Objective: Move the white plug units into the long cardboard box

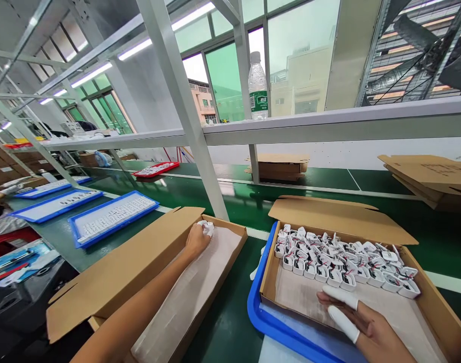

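Observation:
My left hand (197, 242) reaches into the far corner of a long open cardboard box (242, 233), fingers closed round a small white plastic part (207, 228) that is mostly hidden. Pale lining paper (200, 282) covers that box's bottom. My right hand (370, 322), with white finger cots on the thumb and a finger, is open, its fingers apart and nothing between them. It hovers over a second cardboard box (436, 282), just in front of rows of small white plastic housings (339, 257) with thin red and dark wires.
A blue tray (255, 297) lies under the right box. Blue-rimmed trays of white parts (113, 217) stand at left, with a red tray (156, 170) beyond. A metal post (185, 101) and shelf (328, 126) carrying a bottle (258, 88) rise ahead. Another person's arm (3, 191) shows far left.

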### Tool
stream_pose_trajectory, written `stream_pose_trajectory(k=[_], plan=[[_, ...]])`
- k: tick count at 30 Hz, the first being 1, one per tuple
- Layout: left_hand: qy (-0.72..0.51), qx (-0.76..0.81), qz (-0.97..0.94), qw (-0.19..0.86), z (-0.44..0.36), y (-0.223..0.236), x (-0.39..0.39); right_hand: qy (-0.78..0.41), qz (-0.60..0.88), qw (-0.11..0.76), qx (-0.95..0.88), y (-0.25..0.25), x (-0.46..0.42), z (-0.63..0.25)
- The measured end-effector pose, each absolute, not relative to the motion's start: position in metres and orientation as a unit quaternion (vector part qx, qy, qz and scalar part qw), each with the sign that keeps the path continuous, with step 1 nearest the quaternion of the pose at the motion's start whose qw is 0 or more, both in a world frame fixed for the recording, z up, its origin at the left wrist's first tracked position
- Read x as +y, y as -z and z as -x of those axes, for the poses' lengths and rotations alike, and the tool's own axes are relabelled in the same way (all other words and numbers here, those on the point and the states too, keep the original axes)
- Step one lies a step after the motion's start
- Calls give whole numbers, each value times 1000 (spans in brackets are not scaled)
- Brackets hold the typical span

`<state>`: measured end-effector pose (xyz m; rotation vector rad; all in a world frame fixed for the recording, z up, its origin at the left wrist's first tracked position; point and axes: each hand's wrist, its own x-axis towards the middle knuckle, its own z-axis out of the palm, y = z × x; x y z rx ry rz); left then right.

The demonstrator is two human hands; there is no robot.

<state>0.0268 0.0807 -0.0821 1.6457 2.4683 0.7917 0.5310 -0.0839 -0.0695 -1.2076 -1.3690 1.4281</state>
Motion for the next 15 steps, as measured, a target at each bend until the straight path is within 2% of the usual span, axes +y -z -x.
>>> stream_pose_trajectory(k=[7,15], plan=[[-300,804,-512,48,-37,76,92,-556,473,401,-554,79,-83,-532],[-383,772,-497,99,-39,71,97,-547,485,409,-547,59,-86,-525]])
